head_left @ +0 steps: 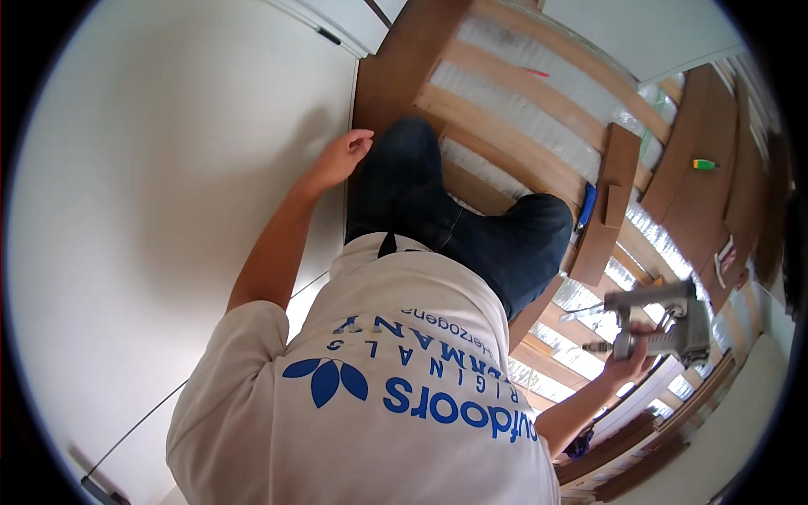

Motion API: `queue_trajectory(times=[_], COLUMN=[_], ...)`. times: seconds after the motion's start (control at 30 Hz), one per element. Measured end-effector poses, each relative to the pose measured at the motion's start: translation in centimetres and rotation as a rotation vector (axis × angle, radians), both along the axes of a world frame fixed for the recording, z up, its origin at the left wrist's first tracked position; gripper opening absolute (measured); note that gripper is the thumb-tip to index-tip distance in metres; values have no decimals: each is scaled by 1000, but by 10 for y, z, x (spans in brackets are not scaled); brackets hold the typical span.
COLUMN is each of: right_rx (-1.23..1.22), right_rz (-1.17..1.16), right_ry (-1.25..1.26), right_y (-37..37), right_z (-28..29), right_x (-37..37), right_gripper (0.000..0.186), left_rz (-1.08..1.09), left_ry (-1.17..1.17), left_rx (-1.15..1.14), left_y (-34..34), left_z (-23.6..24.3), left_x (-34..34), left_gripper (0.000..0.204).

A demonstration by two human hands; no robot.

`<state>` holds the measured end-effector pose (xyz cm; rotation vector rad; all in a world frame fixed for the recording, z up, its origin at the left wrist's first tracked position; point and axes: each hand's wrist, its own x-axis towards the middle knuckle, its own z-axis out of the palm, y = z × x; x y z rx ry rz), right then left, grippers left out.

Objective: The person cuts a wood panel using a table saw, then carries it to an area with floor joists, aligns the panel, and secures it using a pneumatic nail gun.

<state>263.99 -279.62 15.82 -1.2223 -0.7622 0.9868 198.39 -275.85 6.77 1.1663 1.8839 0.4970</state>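
My right hand [631, 360] grips a grey nail gun [661, 316] by its handle, out to my right above the floor joists. A metal hose fitting sticks out from its near-left end. My left hand [343, 158] hovers beside my left knee, close to the white panel. Its fingers are loosely bent, a little apart, and nothing shows in them. Under my knees lies a brown floorboard [400, 76] along the panel's foot. A short brown board [608, 210] lies across the joists beyond my right knee, with a blue-handled tool [587, 204] at its edge.
A white panel [185, 143] rises close on my left. Wooden joists [497, 118] with silvery sheeting between them run across the floor. Brown boards [694, 126] lie at the far right, with a green-and-yellow-handled tool [705, 164] on them. A small red item [537, 73] rests on a joist.
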Motion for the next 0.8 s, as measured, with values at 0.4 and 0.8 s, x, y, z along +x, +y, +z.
queue_trajectory(times=[0.4, 0.8], right_rx=[-32, 55], right_rz=[536, 644], right_ry=[472, 580], right_y=[51, 50], right_z=[83, 105], right_x=[-169, -188], right_gripper=[19, 22], left_rz=[198, -1047], left_ry=[-341, -381], left_rx=[246, 641], left_y=[-14, -6], left_z=[-23, 180], left_x=[1, 197], left_gripper=[31, 72])
